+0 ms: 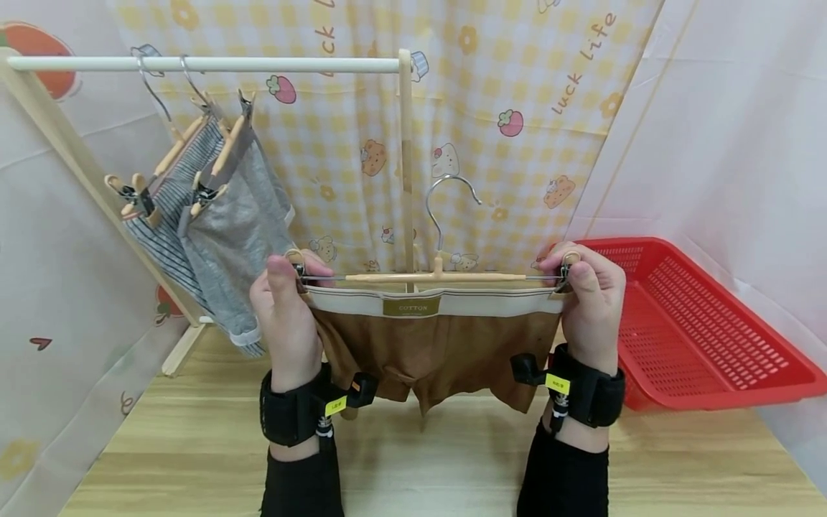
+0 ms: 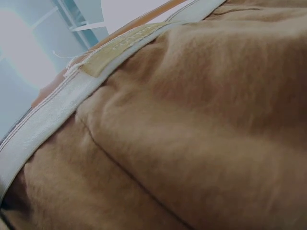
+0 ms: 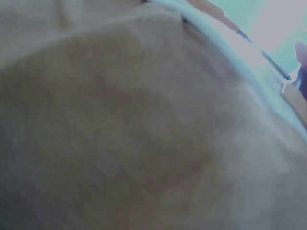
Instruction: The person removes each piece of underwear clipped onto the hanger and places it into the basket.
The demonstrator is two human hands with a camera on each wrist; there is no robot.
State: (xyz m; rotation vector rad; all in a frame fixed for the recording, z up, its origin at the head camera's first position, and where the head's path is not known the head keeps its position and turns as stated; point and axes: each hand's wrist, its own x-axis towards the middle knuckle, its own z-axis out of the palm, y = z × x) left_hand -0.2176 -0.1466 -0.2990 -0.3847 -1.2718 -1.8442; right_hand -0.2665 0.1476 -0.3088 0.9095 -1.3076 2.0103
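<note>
Brown boxer briefs point(image 1: 439, 352) with a white waistband and a "COTTON" label hang from a wooden clip hanger point(image 1: 388, 277) held level above the table. At the hanger's left end, my left hand point(image 1: 287, 309) grips the clip, thumb up. My right hand point(image 1: 591, 305) pinches the clip at the other end. The metal hook point(image 1: 450, 178) points up, apart from the rack. Brown cloth point(image 2: 192, 120) and the waistband fill most of the left wrist view. In the right wrist view the cloth point(image 3: 120, 120) is blurred, with a bit of the clip at the right edge.
On the left stands a clothes rack with a white rail point(image 1: 291, 64). Grey shorts point(image 1: 239, 222) and striped shorts point(image 1: 171, 208) hang there on clip hangers. A red plastic basket point(image 1: 717, 399) sits on the wooden table point(image 1: 161, 459) at right. Behind hangs a patterned curtain point(image 1: 504, 72).
</note>
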